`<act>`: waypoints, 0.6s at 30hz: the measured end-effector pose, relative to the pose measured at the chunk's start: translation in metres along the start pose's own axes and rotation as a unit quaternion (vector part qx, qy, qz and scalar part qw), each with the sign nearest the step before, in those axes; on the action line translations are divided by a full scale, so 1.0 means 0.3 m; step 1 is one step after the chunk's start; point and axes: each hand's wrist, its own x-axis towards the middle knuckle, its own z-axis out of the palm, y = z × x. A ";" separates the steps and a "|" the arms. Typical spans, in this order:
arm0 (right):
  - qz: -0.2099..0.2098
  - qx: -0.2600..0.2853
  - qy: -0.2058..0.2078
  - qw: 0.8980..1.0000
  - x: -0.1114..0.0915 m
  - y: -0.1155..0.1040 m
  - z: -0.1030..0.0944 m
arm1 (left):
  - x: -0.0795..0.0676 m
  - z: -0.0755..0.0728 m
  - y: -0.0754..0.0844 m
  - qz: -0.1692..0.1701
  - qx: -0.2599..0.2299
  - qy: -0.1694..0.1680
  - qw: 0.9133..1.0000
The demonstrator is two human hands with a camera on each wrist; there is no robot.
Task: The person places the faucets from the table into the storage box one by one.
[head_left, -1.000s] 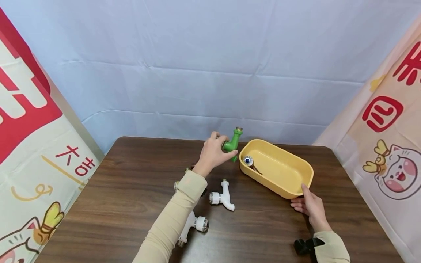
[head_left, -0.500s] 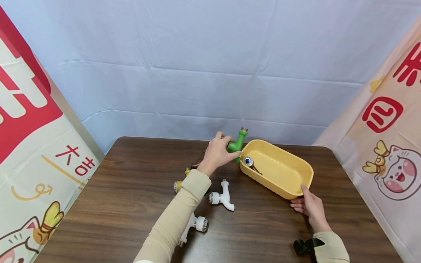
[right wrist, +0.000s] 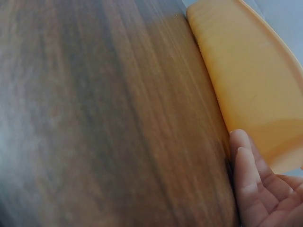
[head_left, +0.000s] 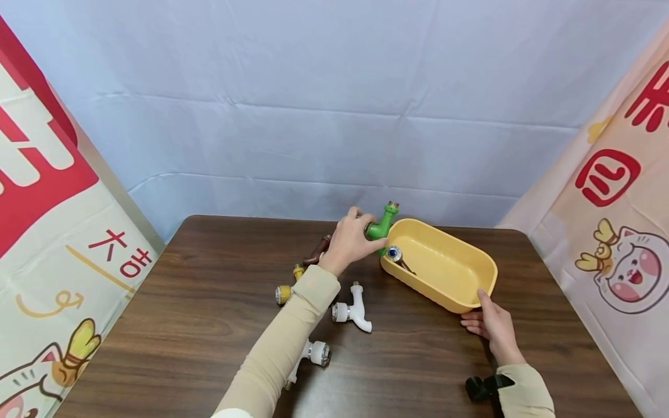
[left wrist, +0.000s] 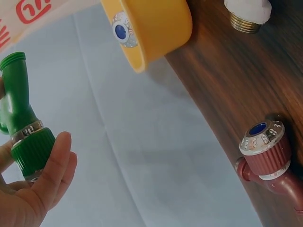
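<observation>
My left hand [head_left: 347, 241] holds a green faucet [head_left: 385, 223] by its ribbed knob, over the left end of a yellow plastic bin [head_left: 425, 290]. The left wrist view shows the thumb and fingers around the green knob [left wrist: 33, 150], with the spout end partly cut off by the frame. Inside the bin, at its left end, lies another faucet [head_left: 394, 253] with a blue-centred silver cap. At the bin's near right corner my right hand [head_left: 496, 331] grips the rim, thumb over the edge and fingers against the outer wall [right wrist: 251, 71].
Left of the bin on the brown table [head_left: 198, 325] lie a white faucet [head_left: 359, 310], a second white one [head_left: 319, 353] partly behind the left sleeve, a yellow one [head_left: 284, 294] and a brown-red one [head_left: 316, 251]. A pale cloth [head_left: 313, 145] hangs behind the table's far edge.
My left hand has moved right with the green faucet, from beside the bin to over its left end. The brown-red faucet has come into sight. The right hand stays on the bin.
</observation>
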 end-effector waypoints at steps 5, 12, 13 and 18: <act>0.000 0.001 -0.001 1.000 -0.001 -0.004 0.001 | 0.007 0.006 0.012 0.000 0.011 -0.009 1.000; 0.000 0.003 0.001 1.000 -0.006 -0.006 0.004 | 0.012 0.013 0.027 -0.001 0.020 -0.023 1.000; 0.000 0.002 0.001 1.000 -0.007 -0.006 0.004 | 0.013 0.015 0.028 -0.001 0.020 -0.025 0.999; 0.000 0.001 0.002 1.000 -0.008 -0.007 0.004 | 0.017 0.025 0.033 -0.001 0.027 -0.032 0.999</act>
